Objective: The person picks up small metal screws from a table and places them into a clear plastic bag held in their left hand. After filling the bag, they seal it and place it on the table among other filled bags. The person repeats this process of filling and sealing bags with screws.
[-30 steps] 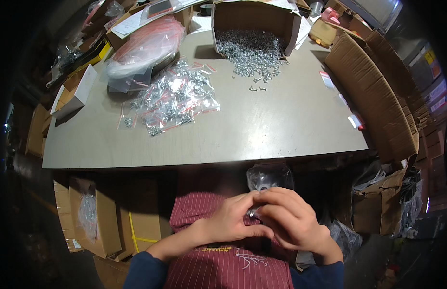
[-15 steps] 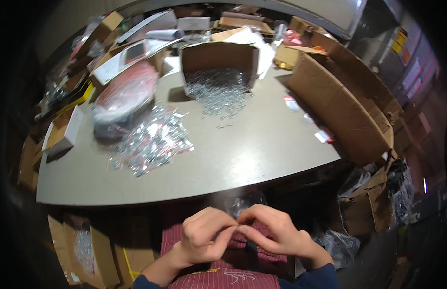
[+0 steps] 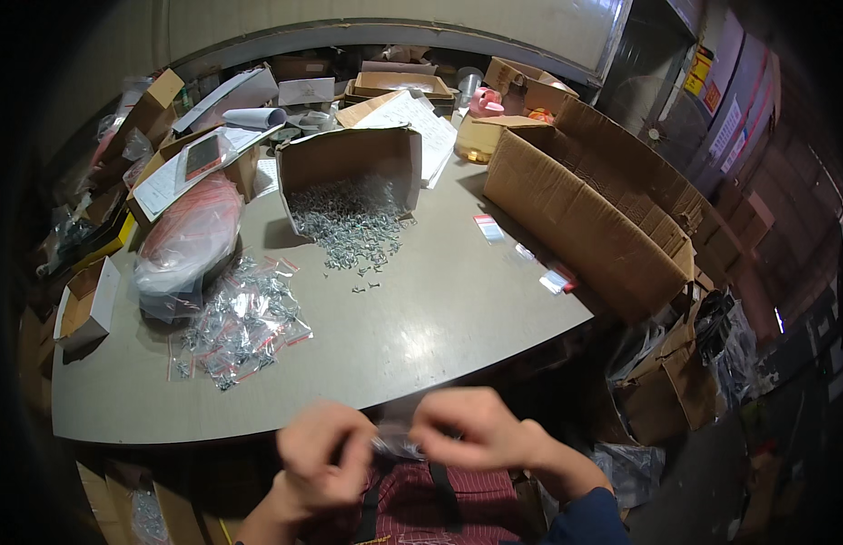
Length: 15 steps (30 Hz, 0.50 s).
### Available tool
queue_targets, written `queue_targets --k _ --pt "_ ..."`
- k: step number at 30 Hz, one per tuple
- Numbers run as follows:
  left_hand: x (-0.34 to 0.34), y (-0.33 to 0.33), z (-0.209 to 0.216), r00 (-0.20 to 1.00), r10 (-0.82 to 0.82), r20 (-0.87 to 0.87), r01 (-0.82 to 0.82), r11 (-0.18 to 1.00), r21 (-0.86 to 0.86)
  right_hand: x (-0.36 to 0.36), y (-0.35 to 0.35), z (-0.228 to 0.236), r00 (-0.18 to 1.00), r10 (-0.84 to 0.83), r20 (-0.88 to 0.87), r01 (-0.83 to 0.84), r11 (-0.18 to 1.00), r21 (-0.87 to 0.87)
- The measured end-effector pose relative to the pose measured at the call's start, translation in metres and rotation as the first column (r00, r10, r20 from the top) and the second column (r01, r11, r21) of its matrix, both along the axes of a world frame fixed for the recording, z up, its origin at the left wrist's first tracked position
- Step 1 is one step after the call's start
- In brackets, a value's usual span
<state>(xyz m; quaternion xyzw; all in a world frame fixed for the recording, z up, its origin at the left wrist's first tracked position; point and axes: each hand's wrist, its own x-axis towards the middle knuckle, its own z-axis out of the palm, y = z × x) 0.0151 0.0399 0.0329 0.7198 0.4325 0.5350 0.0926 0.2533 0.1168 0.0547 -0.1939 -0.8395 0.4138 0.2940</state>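
My left hand [image 3: 323,454] is closed, its fingers curled and smeared by motion, in front of the table's near edge. Level with it and a little apart, my right hand [image 3: 476,429] is also closed, thumb against bent fingers. Whatever either one pinches is too small or blurred to make out. Clear crinkled plastic [image 3: 399,445] shows in the gap between them; I cannot tell whether they touch it. On the table, a pile of small clear bags [image 3: 249,322] with red edges holds screws. Loose silvery screws [image 3: 353,232] spill out of an open carton [image 3: 349,154] lying on its side.
A long brown cardboard box [image 3: 585,213] stands along the table's right side, with several flat small bags [image 3: 556,280] beside it. A large plastic-wrapped bundle [image 3: 190,241] and a small white box [image 3: 85,304] sit left. A phone [image 3: 203,156] rests on papers at the back left.
My hands were together at the fingertips; now they have parted, the left one to the left. The whole view has shifted, so the table appears lower and farther left.
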Motion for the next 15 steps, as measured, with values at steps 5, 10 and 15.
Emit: queue_targets --k 5,10,15 --pt "-0.035 0.021 0.029 0.804 0.593 0.052 -0.595 0.798 0.097 0.027 0.118 -0.025 0.594 -0.802 0.060 0.650 0.523 0.551" --pt "-0.018 0.027 0.007 0.907 0.385 -0.169 -0.390 0.921 0.000 0.082 0.215 -0.069 0.344 -0.934 0.093 0.400 0.236 0.885" --pt "0.014 0.023 -0.017 0.985 0.139 0.100 -0.120 0.978 -0.173 0.047 0.146 -0.062 0.748 -0.656 -0.098 0.657 0.712 0.247"
